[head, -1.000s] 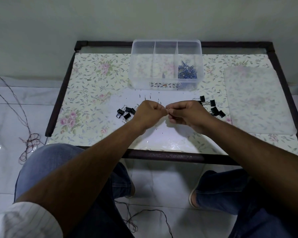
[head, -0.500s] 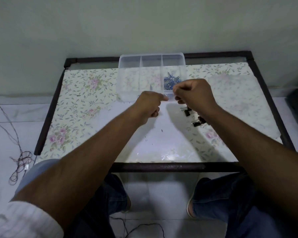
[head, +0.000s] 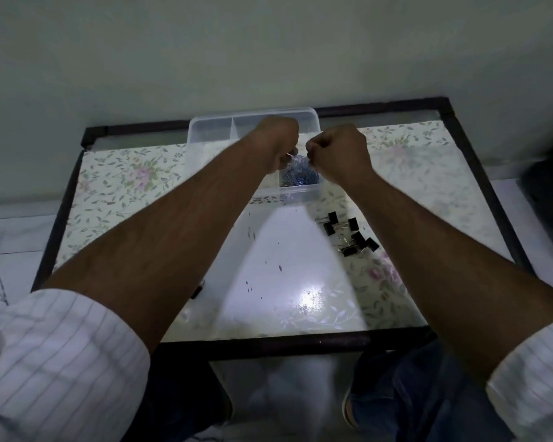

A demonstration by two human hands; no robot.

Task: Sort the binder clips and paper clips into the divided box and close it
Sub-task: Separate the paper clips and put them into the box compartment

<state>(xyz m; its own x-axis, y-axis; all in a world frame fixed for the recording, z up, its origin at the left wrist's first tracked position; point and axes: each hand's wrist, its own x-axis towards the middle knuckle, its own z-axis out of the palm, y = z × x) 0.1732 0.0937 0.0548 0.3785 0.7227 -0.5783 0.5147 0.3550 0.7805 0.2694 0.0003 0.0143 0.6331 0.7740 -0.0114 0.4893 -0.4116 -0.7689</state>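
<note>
Overhead, a head-worn camera looked down on a desk (head: 115,173) with a dark frame and a floral cover. A clear divided box (head: 205,130) sat at its far edge, against the wall, with its lid off. Both bare forearms reached out over the box. The left hand (head: 276,145) and the right hand (head: 336,154) hung close together above the box's right compartment, fingers curled into loose fists. Something thin and pale showed at the left fingertips, but blur hid whether either hand actually pinched anything. Directly below the hands, a pile of bluish paper clips (head: 299,177) lay in that right compartment. The other compartments were mostly hidden by the left arm. Several black binder clips (head: 348,234) lay loose on the desk, just in front of the box and to the right, between the two forearms. Small dark specks dotted the desk's bare middle. White striped sleeves (head: 55,362) were rolled back at both elbows.
</note>
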